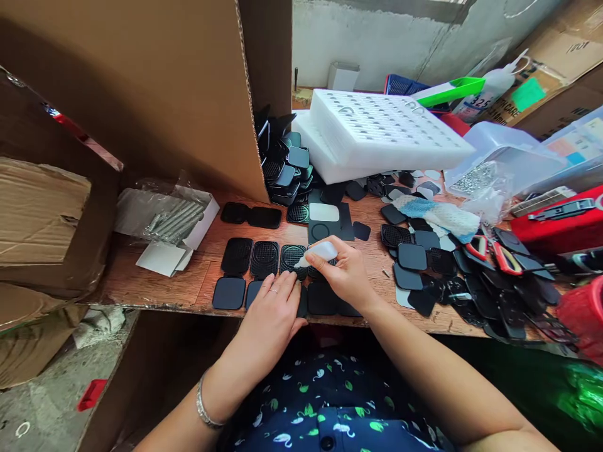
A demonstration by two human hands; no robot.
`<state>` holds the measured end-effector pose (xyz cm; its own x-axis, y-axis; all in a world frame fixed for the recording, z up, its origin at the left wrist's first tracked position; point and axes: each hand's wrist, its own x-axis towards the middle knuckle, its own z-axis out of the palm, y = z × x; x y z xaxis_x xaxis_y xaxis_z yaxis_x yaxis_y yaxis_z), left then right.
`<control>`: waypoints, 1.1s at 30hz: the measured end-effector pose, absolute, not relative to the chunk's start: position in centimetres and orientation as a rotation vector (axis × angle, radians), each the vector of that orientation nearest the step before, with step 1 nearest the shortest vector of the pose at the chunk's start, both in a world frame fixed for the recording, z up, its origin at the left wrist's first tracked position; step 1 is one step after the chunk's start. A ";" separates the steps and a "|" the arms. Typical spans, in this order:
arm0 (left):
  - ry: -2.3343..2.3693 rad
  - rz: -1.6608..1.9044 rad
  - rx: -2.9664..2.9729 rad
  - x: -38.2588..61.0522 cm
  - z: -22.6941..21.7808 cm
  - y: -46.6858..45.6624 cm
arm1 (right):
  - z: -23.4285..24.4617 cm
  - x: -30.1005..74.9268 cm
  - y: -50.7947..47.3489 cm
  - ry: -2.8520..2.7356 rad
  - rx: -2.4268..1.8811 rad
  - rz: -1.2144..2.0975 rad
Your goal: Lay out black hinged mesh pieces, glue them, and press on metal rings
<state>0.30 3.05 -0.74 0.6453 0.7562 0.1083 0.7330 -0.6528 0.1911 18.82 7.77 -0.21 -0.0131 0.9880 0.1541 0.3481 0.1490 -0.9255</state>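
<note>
My right hand [346, 274] is closed around a small white squeeze bottle [319, 253], whose tip points down-left at a black grille plate [292, 258]. My left hand [273, 307] lies flat with fingers stretched out, pressing on the black square plates at the table's front edge, right beside that grille plate. Two rows of black plates are laid out here: grille plates [264, 257] behind, smooth square plates [228, 292] in front.
A large cardboard box [141, 81] rises at back left. White foam trays [381, 129] sit at the back. Piles of black parts [475, 282], red-handled pliers [499, 254], a cloth [438, 215], a plastic bag of small parts [480, 179] and a red box [560, 226] crowd the right.
</note>
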 end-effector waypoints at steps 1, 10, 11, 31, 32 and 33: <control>1.243 0.275 2.731 0.3 -0.8 3.1 | -0.4 18.7 7.8 -1.535 -1.343 0.900; 1.240 0.265 2.730 0.2 -0.7 3.0 | 0.2 19.0 7.8 -1.614 -1.342 0.843; 1.238 0.264 2.729 0.2 -0.7 3.0 | 0.3 19.2 7.9 -1.610 -1.351 0.833; 1.234 0.254 2.722 0.4 -0.7 3.2 | -0.4 18.1 12.0 -1.583 -1.370 0.740; 1.234 0.255 2.721 0.4 -0.7 3.2 | -0.3 18.1 12.0 -1.588 -1.372 0.732; 1.234 0.257 2.719 0.4 -0.7 3.2 | -0.3 18.2 11.9 -1.594 -1.374 0.719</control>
<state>0.36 3.24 -0.70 0.6482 0.7556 0.0951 0.7308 -0.6522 0.2013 18.16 11.91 -0.28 0.0063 0.9687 0.2480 0.4554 0.2180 -0.8632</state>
